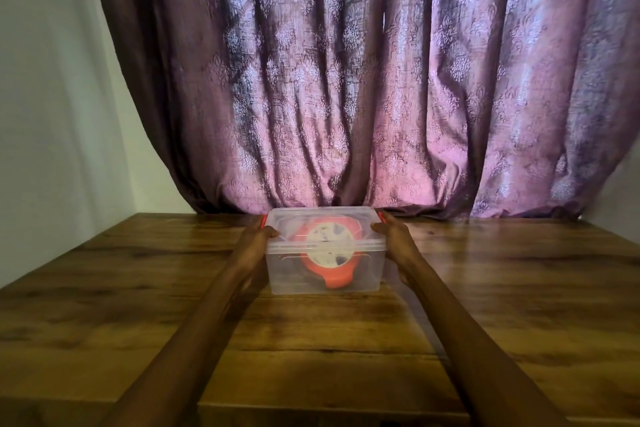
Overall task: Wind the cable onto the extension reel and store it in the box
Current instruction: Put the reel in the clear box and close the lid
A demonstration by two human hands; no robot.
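The clear plastic box (325,267) sits on the wooden table (138,288) with its lid (322,222) on, and the red extension reel (329,253) shows through the walls, lying tilted inside. No loose cable is visible outside the box, so the winding and stowing look done.

Each grip is set against one short end of the box. The left hand (258,236) clasps the left end, thumb curled over the lid's edge, and the right hand (389,236) mirrors it on the other end. Just beyond each thumb sits a red latch (264,219), the other red latch (381,216) on the right. Holding both ends at once probably serves to press the lid down evenly or to snap the latches; whether they are already locked cannot be told from here.

The box lies between the two grips, near the far table edge, just in front of the purple curtain (346,80).
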